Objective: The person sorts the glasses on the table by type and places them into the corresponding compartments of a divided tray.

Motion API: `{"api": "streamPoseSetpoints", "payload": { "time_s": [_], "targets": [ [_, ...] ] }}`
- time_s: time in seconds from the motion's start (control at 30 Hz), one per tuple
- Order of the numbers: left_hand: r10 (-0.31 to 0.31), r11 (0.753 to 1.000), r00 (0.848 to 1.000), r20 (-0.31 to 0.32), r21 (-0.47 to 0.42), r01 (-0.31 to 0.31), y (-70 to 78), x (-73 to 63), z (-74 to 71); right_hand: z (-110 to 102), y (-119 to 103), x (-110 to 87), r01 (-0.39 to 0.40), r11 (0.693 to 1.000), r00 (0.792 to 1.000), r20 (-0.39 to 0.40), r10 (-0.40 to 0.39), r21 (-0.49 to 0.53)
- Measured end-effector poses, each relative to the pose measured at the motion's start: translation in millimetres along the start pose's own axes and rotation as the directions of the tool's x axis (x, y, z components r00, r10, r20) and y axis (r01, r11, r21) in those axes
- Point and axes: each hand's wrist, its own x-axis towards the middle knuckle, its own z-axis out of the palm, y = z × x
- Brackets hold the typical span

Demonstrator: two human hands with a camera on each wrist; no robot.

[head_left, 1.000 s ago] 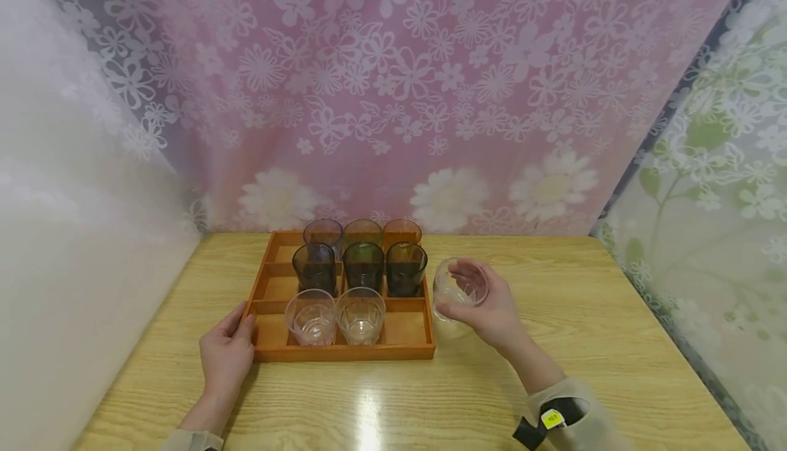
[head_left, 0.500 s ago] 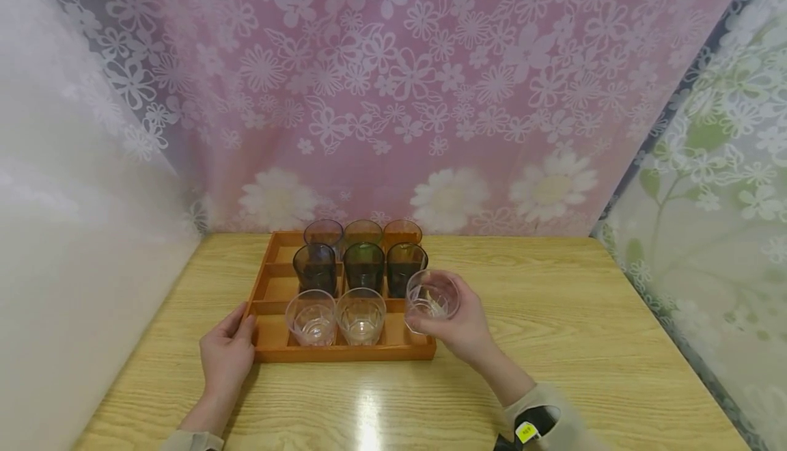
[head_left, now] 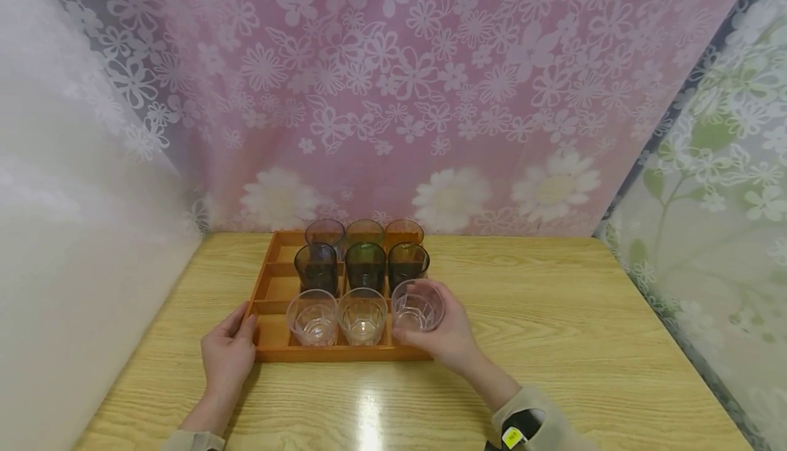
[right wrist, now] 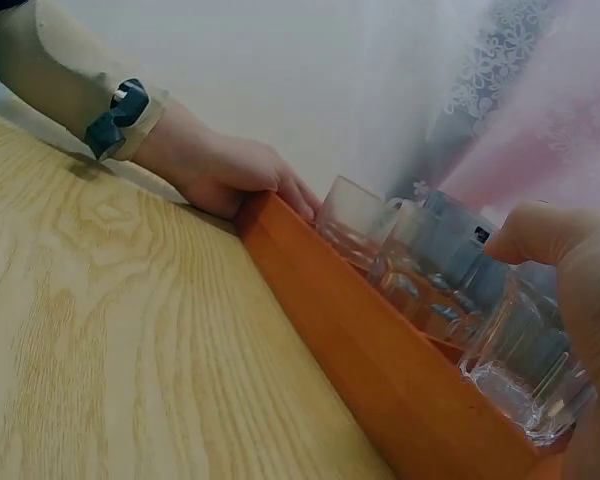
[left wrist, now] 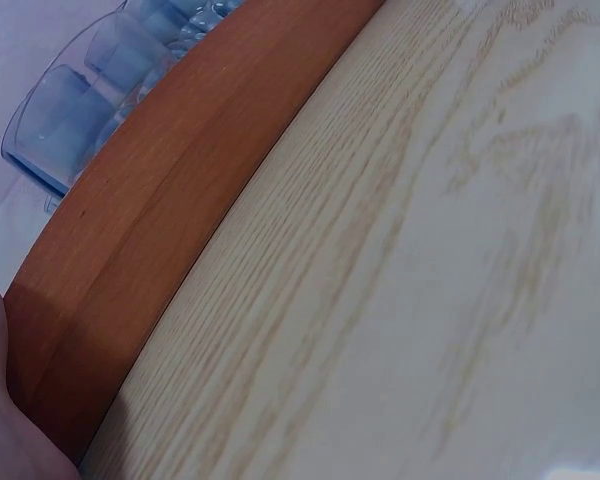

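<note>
My right hand [head_left: 450,331] grips a clear drinking glass [head_left: 417,307] round its side, thumb in front and fingers behind. The glass is upright over the front right compartment of a wooden divided tray [head_left: 344,353]; in the right wrist view its base shows close above the tray's front wall. My left hand [head_left: 227,352] holds the tray's left front corner, thumb on the rim. Two more clear glasses, one at the left [head_left: 312,320] and one in the middle [head_left: 363,318], stand in the front row beside the held one.
Behind them in the tray stand three dark tinted glasses [head_left: 365,270], and at the back a purplish [head_left: 324,231], a greenish [head_left: 364,231] and an amber glass [head_left: 404,232]. The tray lies on a wood-grain table [head_left: 541,301], with a flowered pink curtain [head_left: 393,96] behind it.
My right hand has carried the clear glass leftward and slightly down, from beside the tray to over its front right compartment. My left hand has stayed on the tray's corner.
</note>
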Motion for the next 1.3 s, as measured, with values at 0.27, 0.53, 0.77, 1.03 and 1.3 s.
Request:
{"api": "streamPoseSetpoints", "payload": {
  "time_s": [0.27, 0.53, 0.77, 1.03, 1.3],
  "targets": [
    [0.003, 1.0, 1.0, 0.002, -0.007, -0.003, 1.7, -0.5, -0.1, 0.1, 10.1, -3.9, 0.004, 0.996, 1.0, 0.009, -0.003, -0.089],
    [0.003, 1.0, 1.0, 0.003, -0.022, -0.003, 5.0, 0.7, 2.7, -0.5, 14.5, -4.6, 0.044, 0.988, 0.999, 0.007, -0.043, -0.15],
    [0.003, 1.0, 1.0, -0.002, -0.016, -0.003, 2.8, 2.6, 3.3, -2.9, 18.6, -5.4, 0.039, 0.984, 0.999, 0.017, -0.037, -0.173],
    [0.018, 1.0, 0.999, 0.032, -0.001, -0.018, 1.9, 1.3, -0.7, -1.0, 17.0, -9.2, -0.013, 0.984, 1.0, 0.011, 0.016, -0.18],
    [0.013, 0.999, 0.995, 0.094, 0.028, -0.016, 3.1, 2.0, -5.7, 2.3, 17.5, -12.7, -0.031, 0.981, 1.0, -0.009, 0.03, -0.191]
  ]
}}
